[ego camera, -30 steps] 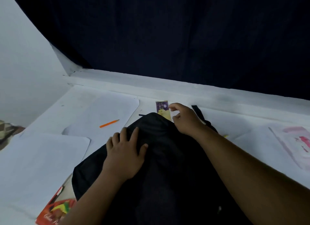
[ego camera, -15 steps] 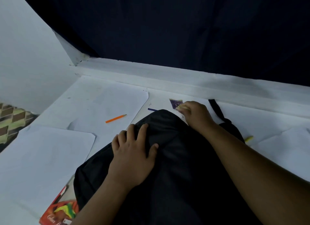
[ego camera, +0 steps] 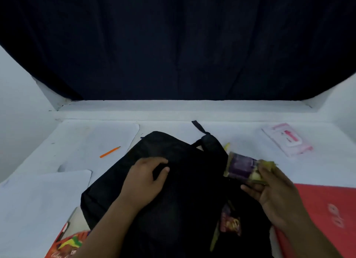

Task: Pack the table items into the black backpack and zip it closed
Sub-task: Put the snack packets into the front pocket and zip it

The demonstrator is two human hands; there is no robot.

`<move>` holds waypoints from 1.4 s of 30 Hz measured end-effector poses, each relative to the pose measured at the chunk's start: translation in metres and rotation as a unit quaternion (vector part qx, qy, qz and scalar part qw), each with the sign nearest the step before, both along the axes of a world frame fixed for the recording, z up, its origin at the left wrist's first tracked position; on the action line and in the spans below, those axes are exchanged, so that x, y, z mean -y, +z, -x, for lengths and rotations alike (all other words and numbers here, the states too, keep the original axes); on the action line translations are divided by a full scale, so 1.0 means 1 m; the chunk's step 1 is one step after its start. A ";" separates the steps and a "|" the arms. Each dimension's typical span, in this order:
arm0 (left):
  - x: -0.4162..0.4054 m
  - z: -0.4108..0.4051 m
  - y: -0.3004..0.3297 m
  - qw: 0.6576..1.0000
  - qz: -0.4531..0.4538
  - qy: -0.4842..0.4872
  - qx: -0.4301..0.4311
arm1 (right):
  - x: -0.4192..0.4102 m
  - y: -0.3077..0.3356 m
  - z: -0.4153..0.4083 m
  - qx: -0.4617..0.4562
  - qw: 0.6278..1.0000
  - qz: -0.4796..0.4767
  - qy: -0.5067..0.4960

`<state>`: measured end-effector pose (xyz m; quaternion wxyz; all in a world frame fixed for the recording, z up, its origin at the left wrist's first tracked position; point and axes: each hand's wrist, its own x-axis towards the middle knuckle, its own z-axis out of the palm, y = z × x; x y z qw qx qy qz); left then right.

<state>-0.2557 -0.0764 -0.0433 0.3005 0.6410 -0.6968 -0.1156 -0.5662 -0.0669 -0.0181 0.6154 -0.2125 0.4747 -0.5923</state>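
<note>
The black backpack [ego camera: 185, 180] lies on the white table in front of me. My left hand [ego camera: 146, 178] rests on its top, fingers curled into the fabric. My right hand [ego camera: 273, 188] holds a purple and yellow packet [ego camera: 242, 166] just above the bag's right side. A red and purple packet [ego camera: 230, 222] shows in a gap on the bag's right side. The bag's strap [ego camera: 199, 127] points away from me.
An orange pencil [ego camera: 109, 152] lies on white paper [ego camera: 96, 140] at the left. A pink wipes pack [ego camera: 287, 139] sits far right. A red folder [ego camera: 323, 215] lies at the right, a colourful box [ego camera: 67, 244] at the lower left, a yellow pencil [ego camera: 227, 146] behind the bag.
My right hand lifted the purple packet from behind the bag and carried it to the bag's right side. The view shifted right, bringing the wipes and red folder into sight.
</note>
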 end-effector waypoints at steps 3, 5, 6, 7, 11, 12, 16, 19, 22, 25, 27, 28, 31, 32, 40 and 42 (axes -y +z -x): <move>-0.030 0.035 0.006 0.999 -0.028 -0.019 -0.001 | -0.038 -0.016 0.019 -0.025 0.999 -0.033 -0.024; -0.054 0.063 0.012 0.996 -0.071 -0.028 0.054 | -0.056 -0.023 0.024 -0.061 0.997 -0.034 -0.027; -0.066 0.078 0.015 0.990 -0.090 -0.039 0.100 | -0.065 -0.026 0.025 -0.088 0.995 -0.029 -0.033; -0.074 0.090 0.016 0.984 -0.104 -0.049 0.133 | -0.070 -0.028 0.025 -0.122 0.992 -0.022 -0.030; -0.081 0.105 0.011 0.985 -0.080 -0.039 0.146 | -0.089 -0.028 0.017 -0.215 0.976 0.004 0.029; -0.080 0.102 0.009 0.992 -0.057 -0.030 0.110 | -0.093 -0.028 0.015 -0.233 0.972 0.001 0.041; -0.073 0.088 0.011 0.999 0.034 0.001 -0.020 | -0.095 -0.034 0.006 -0.392 0.913 0.006 0.108; -0.073 0.086 0.021 0.996 0.076 0.018 -0.053 | -0.089 -0.033 -0.009 -0.576 0.790 0.063 0.199; -0.072 0.086 0.028 0.992 0.104 0.017 -0.069 | -0.078 -0.030 -0.034 -0.594 0.756 0.064 0.269; -0.074 0.085 0.033 0.988 0.117 0.023 -0.096 | -0.066 -0.027 -0.054 -0.532 0.800 0.070 0.269; -0.075 0.083 0.036 0.986 0.128 0.020 -0.101 | -0.058 -0.021 -0.064 -0.450 0.860 0.097 0.221; -0.075 0.082 0.037 0.986 0.128 0.018 -0.104 | -0.053 -0.016 -0.070 -0.386 0.897 0.101 0.190; -0.079 0.086 0.038 0.988 0.122 0.010 -0.097 | -0.027 -0.011 -0.093 -0.212 0.962 0.051 0.162; -0.082 0.089 0.037 0.988 0.120 0.009 -0.092 | -0.020 -0.012 -0.101 -0.150 0.971 0.022 0.186; -0.113 0.081 0.016 0.997 0.066 -0.022 -0.024 | -0.017 -0.050 -0.063 -0.485 0.837 0.223 0.121; -0.120 0.083 0.007 0.998 0.058 -0.035 0.000 | -0.020 -0.059 -0.053 -0.517 0.817 0.228 0.114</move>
